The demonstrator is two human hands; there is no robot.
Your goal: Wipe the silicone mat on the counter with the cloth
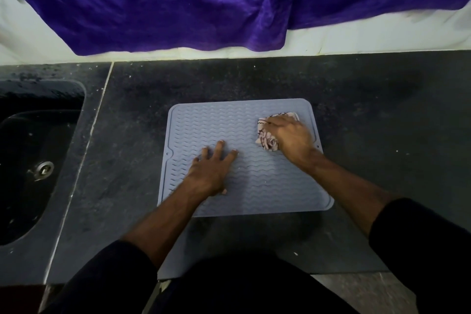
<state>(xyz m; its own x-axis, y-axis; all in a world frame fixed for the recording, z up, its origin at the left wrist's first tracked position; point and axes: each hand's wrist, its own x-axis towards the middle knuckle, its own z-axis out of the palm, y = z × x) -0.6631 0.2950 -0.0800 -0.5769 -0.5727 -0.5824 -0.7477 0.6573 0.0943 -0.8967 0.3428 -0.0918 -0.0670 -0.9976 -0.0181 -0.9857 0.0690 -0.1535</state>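
A light blue silicone mat (216, 122) with wavy ridges lies flat on the dark counter (369, 109). My right hand (293, 137) presses a crumpled white patterned cloth (267, 139) onto the mat's far right part; the hand covers most of the cloth. My left hand (212, 169) rests flat on the mat's middle-left with fingers spread, holding nothing.
A black sink (30, 160) with a metal drain (43, 169) is sunk into the counter at the left. A purple velvet fabric (204, 2) hangs over the white wall behind the counter. The counter's front edge runs just below the mat.
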